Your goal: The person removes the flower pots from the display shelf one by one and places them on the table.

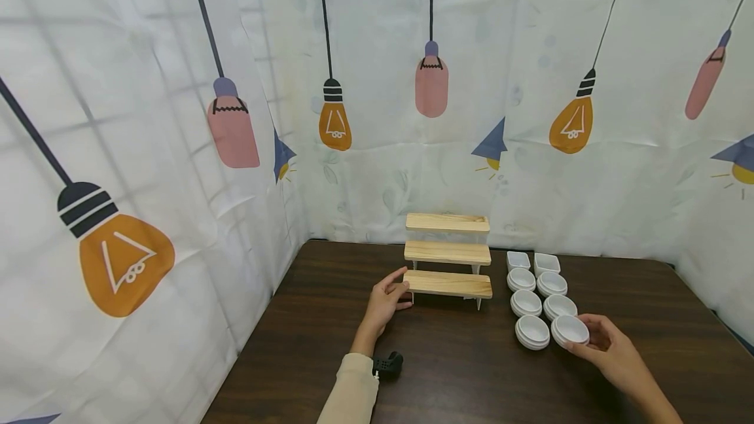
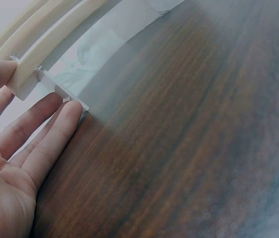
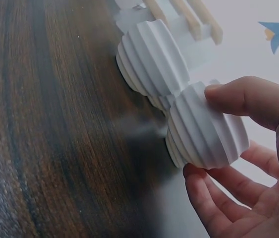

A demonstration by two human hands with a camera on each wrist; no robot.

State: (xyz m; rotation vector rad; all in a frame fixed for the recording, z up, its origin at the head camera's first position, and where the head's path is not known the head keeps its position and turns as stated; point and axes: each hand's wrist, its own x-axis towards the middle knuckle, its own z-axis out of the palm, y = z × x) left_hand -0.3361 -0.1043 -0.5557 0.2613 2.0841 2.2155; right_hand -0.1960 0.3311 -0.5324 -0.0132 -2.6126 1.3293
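Observation:
On the dark table stands a three-step wooden display stand (image 1: 448,283) with clear supports. My left hand (image 1: 384,303) touches the left end of its lowest board (image 2: 30,64). The thumb lies against the board, and the other fingers reach out nearly straight by the clear leg. To the right, my right hand (image 1: 609,349) holds a round white bowl (image 3: 206,126) with a ridged side, thumb on one side and fingers beneath the other. Whether it is a single bowl or a nested stack I cannot tell. Another ridged bowl (image 3: 151,57) sits beside it.
Several more round white bowls (image 1: 533,332) form two columns right of the stand. Behind them are two squarish white dishes (image 1: 518,260). A fabric backdrop (image 1: 377,182) printed with lamps hangs at the back and left of the table (image 1: 453,371).

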